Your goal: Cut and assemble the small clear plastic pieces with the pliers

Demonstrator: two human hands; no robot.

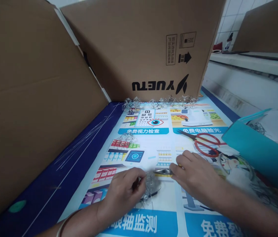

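My left hand [126, 186] is closed in a pinch on a small cluster of clear beads on thin wire [150, 184], over the printed sheet. Loose wire ends stick out below the cluster. My right hand [195, 171] is wrapped round a pair of pliers [163, 171], whose metal jaws point left at the bead cluster. Whether the jaws touch the wire I cannot tell. Beyond my right hand lie scissors with red handles [206, 142], blades pointing left. Another small beaded wire piece [127, 140] rests on the sheet farther off.
A row of beaded wire pieces [158, 102] lies along the foot of an upright cardboard panel [134, 49]. Cut wires [84, 140] lie on the dark blue strip at left. At right stand a teal box [247, 144] and a clear round container [237, 164].
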